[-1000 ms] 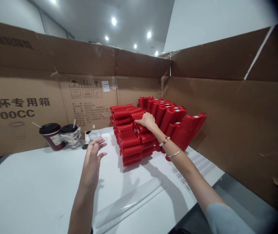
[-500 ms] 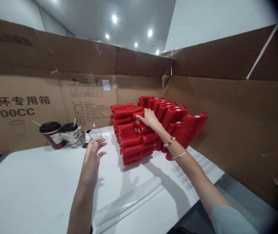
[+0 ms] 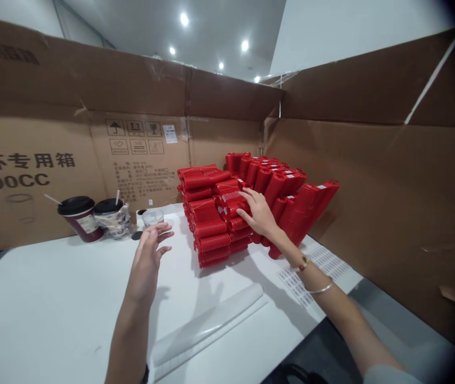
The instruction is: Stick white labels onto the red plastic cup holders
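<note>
From where I stand, the person's right hand lies open against the stacks of red ribbed plastic cups, fingers resting on them without gripping. These stacks sit mid-frame on the white worktop. The left hand hangs open and empty in the air, near a clear plastic cup. Two lidded drink cups stand further left, before a flattened cardboard box wall.

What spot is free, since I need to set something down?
Widest: the white table left of your left hand, in front of the lidded drink cups. A narrower strip lies between the red ribbed cup stacks and the clear plastic sleeve. It's crowded around the drink cups.
</note>
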Available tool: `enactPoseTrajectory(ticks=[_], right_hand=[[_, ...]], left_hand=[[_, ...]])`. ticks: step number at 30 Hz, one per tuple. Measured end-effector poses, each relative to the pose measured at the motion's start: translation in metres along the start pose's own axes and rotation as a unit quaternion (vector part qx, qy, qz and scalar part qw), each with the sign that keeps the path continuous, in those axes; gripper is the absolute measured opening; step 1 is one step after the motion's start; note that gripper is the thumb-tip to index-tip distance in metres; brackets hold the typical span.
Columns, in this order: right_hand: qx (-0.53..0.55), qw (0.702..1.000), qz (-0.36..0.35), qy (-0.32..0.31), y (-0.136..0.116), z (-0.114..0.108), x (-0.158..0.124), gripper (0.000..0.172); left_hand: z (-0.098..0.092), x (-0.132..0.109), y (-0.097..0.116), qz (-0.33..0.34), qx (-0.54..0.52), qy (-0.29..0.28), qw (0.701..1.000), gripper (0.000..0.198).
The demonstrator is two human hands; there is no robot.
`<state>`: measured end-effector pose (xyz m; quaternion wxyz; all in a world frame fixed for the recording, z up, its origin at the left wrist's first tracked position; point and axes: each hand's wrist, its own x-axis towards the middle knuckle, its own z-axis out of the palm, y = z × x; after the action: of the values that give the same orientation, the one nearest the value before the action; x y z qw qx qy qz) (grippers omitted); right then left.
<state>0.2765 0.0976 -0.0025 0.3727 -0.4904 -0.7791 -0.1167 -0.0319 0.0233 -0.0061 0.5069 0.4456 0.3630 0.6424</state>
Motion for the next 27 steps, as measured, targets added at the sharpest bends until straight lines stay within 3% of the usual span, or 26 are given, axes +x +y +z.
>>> enactPoseTrajectory(ticks=[4, 6, 8, 10, 14, 17, 19, 21, 23, 25, 26, 27], right_hand=[[0.083, 0.991, 0.023, 0.097, -0.001, 0.008, -0.048, 0.047], [0.194, 0.969, 0.106, 0.111, -0.001, 0.017, -0.075, 0.050], [0.322, 0.912, 0.230, 0.109, -0.002, 0.029, -0.100, 0.057], [0.381, 0.861, 0.322, 0.102, -0.004, 0.043, -0.122, 0.060], [0.445, 0.757, 0.477, 0.045, -0.001, 0.072, -0.149, 0.046], [0.507, 0.664, 0.548, -0.037, 0.008, 0.088, -0.147, 0.049], [0.538, 0.629, 0.557, -0.075, 0.016, 0.094, -0.138, 0.048], [0.554, 0.623, 0.545, -0.086, 0.022, 0.099, -0.125, 0.043], [0.556, 0.644, 0.519, -0.075, 0.025, 0.102, -0.114, 0.037], [0.548, 0.686, 0.476, -0.049, 0.024, 0.100, -0.108, 0.034], [0.539, 0.716, 0.443, -0.031, 0.022, 0.097, -0.107, 0.033], [0.526, 0.748, 0.403, -0.011, 0.019, 0.091, -0.109, 0.032]], left_hand=[[0.001, 0.001, -0.001, 0.003, 0.026, -0.004, 1.000, 0.043], [0.002, 0.002, -0.004, 0.003, 0.051, -0.002, 0.999, 0.043], [0.003, 0.005, -0.009, -0.001, 0.087, -0.002, 0.996, 0.045], [0.005, 0.010, -0.018, -0.010, 0.131, -0.005, 0.991, 0.050], [0.013, 0.019, -0.039, -0.035, 0.209, -0.011, 0.977, 0.058], [0.023, 0.019, -0.051, -0.054, 0.224, 0.005, 0.973, 0.055], [0.033, 0.010, -0.057, -0.013, 0.210, 0.061, 0.976, 0.046], [0.045, -0.008, -0.066, 0.078, 0.208, 0.124, 0.967, 0.033], [0.058, -0.032, -0.082, 0.141, 0.243, 0.117, 0.953, 0.023], [0.073, -0.057, -0.106, 0.096, 0.273, 0.012, 0.957, 0.022], [0.080, -0.068, -0.121, 0.039, 0.274, -0.048, 0.960, 0.022], [0.087, -0.075, -0.138, -0.033, 0.263, -0.075, 0.961, 0.026]])
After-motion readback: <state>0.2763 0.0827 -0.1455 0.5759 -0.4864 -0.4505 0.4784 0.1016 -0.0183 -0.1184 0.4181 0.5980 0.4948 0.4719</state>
